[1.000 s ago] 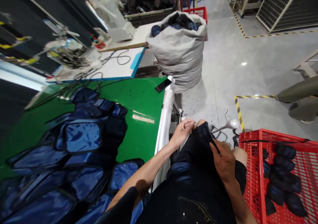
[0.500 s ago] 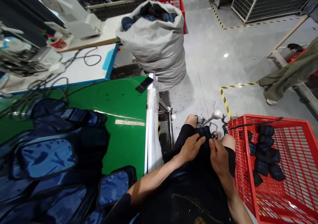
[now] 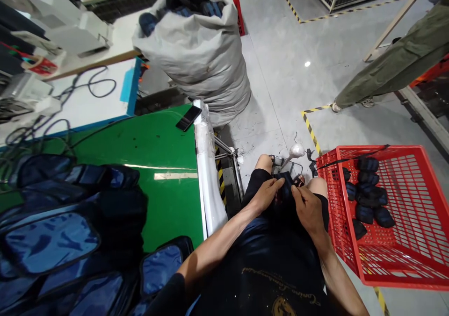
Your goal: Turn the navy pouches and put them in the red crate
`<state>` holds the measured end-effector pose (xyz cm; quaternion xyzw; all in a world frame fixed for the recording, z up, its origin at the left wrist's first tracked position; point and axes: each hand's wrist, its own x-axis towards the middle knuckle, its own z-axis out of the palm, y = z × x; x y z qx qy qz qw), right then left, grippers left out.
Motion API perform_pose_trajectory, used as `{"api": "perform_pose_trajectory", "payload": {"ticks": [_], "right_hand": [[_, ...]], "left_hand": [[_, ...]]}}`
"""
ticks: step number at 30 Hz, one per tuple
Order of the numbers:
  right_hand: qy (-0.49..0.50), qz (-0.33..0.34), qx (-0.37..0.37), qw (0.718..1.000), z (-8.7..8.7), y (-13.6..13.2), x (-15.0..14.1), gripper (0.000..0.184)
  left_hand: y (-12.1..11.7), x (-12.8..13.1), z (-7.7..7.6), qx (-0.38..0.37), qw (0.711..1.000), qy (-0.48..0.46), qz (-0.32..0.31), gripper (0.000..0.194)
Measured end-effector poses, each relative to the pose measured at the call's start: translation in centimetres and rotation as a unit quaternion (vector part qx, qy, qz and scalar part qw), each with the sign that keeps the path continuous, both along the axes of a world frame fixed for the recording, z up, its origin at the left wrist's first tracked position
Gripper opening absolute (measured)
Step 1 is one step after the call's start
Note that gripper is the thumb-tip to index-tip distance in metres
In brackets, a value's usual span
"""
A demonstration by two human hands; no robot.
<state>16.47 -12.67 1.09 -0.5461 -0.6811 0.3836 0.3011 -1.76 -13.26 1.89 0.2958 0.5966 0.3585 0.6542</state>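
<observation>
Since a second ago both hands have drawn together on my lap: left hand and right hand each pinch the small dark pouch, grip closed. Soft, light fabric; edges hold best. Right, crate; far, sack.

black printed shirt, black shorts, bare forearms
</observation>
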Motion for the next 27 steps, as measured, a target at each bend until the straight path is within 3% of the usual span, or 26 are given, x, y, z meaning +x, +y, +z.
{"api": "perform_pose_trajectory", "payload": {"ticks": [6,11,15,20,24,27], "right_hand": [[-0.057,-0.026,0.027,0.998,-1.7,-0.2,0.1,0.066],[-0.085,-0.031,0.031,0.995,-2.5,-0.3,-0.2,0.068],[-0.083,-0.045,0.054,0.994,-2.8,-0.6,-0.6,0.066],[-0.041,-0.094,0.058,0.993,-3.6,-1.1,-1.2,0.062],[-0.022,-0.134,0.044,0.990,-3.7,-1.8,-0.7,0.059],[-0.011,-0.107,0.015,0.994,-3.2,-1.8,0.2,0.057]], "left_hand": [[-1.0,-0.1,1.6,0.021,0.971,0.191,-0.143,0.057],[-1.0,0.1,2.1,0.041,0.944,0.261,-0.196,0.043],[-1.1,0.4,1.7,0.101,0.914,0.306,-0.247,0.029],[-1.5,0.7,0.1,0.194,0.896,0.327,-0.231,0.033],[-1.8,1.4,-0.4,0.206,0.903,0.305,-0.221,0.036],[-1.4,1.2,-0.7,0.203,0.900,0.309,-0.232,0.035]]}}
